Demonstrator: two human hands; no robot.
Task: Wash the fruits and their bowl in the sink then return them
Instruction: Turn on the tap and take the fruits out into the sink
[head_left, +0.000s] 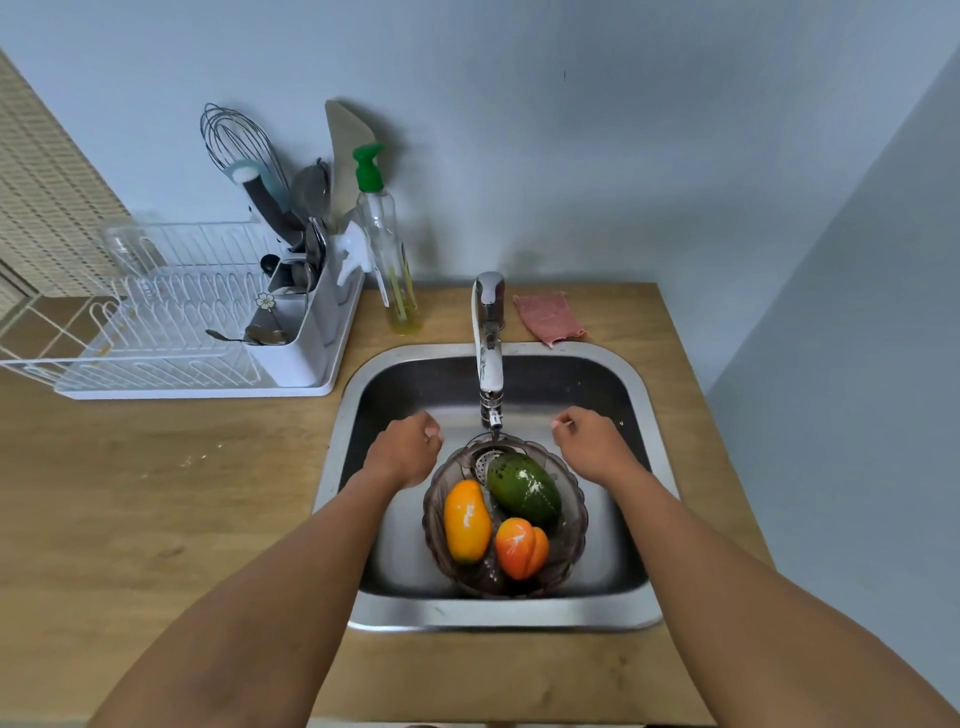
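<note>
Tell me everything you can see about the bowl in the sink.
The bowl is dark, see-through and looks like plastic, with a scalloped rim. It sits upright in the steel sink, its far edge under the tap. Inside lie a yellow-orange fruit, a green fruit and an orange fruit. Neither hand clearly touches it.

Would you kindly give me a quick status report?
Left hand and right hand empty, hovering. Bowl with three fruits in sink, under tap. Nothing blocking.
</note>
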